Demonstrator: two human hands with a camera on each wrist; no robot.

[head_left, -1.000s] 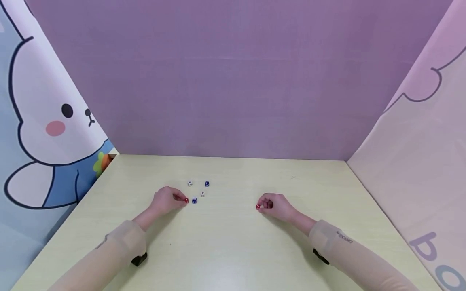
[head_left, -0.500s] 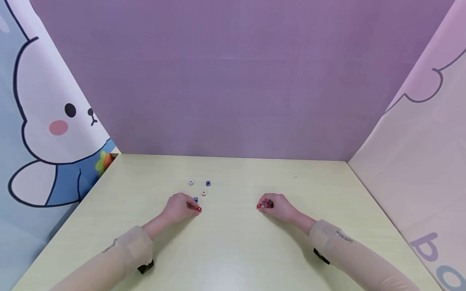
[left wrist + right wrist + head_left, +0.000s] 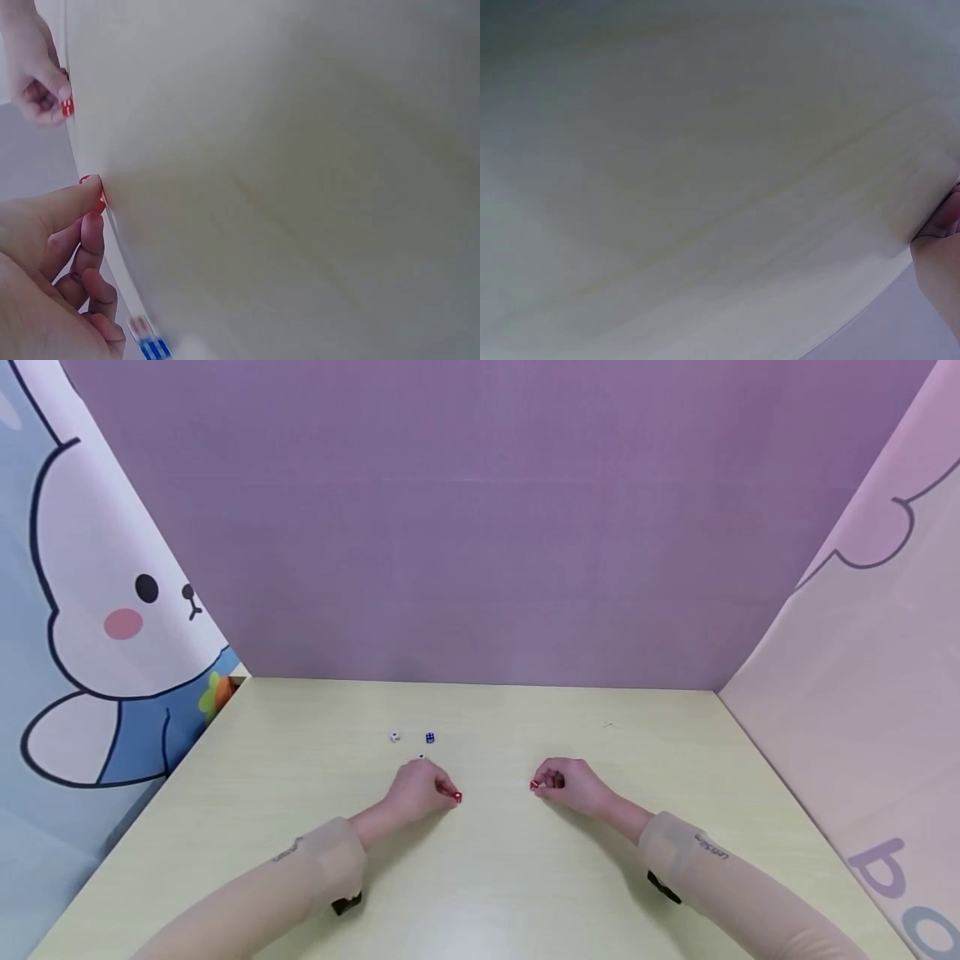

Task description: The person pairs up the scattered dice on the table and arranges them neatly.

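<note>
Near the middle of the table, my left hand (image 3: pixel 417 792) pinches a red die (image 3: pixel 457 797) between thumb and fingertips. Facing it from the right, my right hand (image 3: pixel 573 787) holds another red die (image 3: pixel 534 785) at its fingertips, low over the tabletop. Both red dice also show in the left wrist view, the near one (image 3: pixel 102 202) mostly covered by the thumb and finger. Behind the left hand a white die (image 3: pixel 422 757) peeks out, largely hidden. A blue die (image 3: pixel 155 349) appears below the left hand in the left wrist view. The right wrist view catches only part of the right hand (image 3: pixel 939 255).
A white die (image 3: pixel 395 737) and a blue die (image 3: pixel 430 737) lie farther back on the pale wooden table (image 3: pixel 480 877). A purple panel (image 3: pixel 480 527) closes off the back edge, with printed side panels at left and right.
My left hand has carried its red die rightward and slightly nearer, passing in front of the blue and white dice. My right hand has stayed in place with its red die.
</note>
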